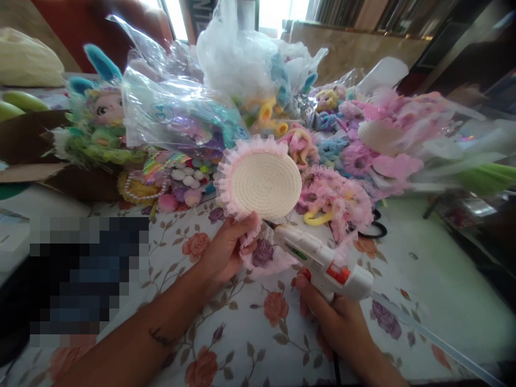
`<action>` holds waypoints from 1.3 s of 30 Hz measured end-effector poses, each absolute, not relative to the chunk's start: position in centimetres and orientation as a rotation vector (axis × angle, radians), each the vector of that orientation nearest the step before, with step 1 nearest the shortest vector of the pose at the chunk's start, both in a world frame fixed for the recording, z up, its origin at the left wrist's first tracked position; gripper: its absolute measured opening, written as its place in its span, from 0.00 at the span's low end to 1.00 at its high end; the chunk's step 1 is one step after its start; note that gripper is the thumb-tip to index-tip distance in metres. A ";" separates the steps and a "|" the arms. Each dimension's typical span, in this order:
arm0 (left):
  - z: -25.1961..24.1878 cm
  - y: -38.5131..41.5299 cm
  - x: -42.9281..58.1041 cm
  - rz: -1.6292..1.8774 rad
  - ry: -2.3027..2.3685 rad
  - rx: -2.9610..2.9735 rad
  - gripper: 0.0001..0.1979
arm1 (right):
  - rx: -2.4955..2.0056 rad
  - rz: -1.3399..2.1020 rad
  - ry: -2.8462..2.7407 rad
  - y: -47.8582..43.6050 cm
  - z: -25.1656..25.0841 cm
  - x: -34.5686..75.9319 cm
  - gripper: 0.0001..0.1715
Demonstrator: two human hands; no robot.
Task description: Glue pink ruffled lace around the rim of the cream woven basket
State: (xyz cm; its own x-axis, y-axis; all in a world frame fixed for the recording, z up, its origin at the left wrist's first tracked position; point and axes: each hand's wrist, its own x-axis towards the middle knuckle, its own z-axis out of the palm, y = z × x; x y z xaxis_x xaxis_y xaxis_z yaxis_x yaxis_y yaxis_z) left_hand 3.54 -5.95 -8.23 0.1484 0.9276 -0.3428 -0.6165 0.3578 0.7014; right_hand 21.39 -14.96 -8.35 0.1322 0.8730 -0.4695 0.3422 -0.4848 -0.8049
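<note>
My left hand (228, 247) is closed on the lower edge of a round cream woven disc (262, 180) trimmed with a pink lace ruffle, holding it upright over the table. My right hand (336, 317) grips a white hot glue gun (322, 260) with an orange trigger. Its nozzle points up and left at the disc's lower rim, just beside my left fingers. A clear glue stick sticks out of the gun's back toward the lower right.
A floral tablecloth (258, 317) covers the table. Behind the disc lies a heap of pastel hair ornaments (342, 156), plastic bags (181, 107), beads (189, 177) and a doll with blue ears (102, 107). A pixelated patch covers the lower left.
</note>
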 end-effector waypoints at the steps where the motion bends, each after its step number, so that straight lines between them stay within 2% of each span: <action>1: -8.2 -6.0 3.5 1.162 0.841 0.450 0.26 | -1.910 1.346 -1.156 -15.0 -8.4 21.3 0.26; 16: -8.2 -5.7 3.4 1.193 0.856 0.370 0.25 | -1.737 1.196 -1.191 -14.8 -9.0 22.0 0.24; 26: -8.4 -5.8 3.5 1.208 0.829 0.387 0.23 | -1.860 1.270 -1.171 -15.1 -8.7 21.5 0.26; 39: -8.2 -5.8 3.2 1.206 0.842 0.355 0.25 | -1.793 1.175 -1.170 -14.6 -8.5 22.1 0.26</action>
State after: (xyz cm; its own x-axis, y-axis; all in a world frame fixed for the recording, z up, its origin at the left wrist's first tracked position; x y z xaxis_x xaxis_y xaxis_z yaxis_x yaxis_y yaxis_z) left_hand 3.17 -5.79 -8.16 0.1094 0.9188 -0.3792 -0.6731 0.3492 0.6519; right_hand 22.12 -14.65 -8.52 0.1863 0.9304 -0.3157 0.3109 -0.3606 -0.8794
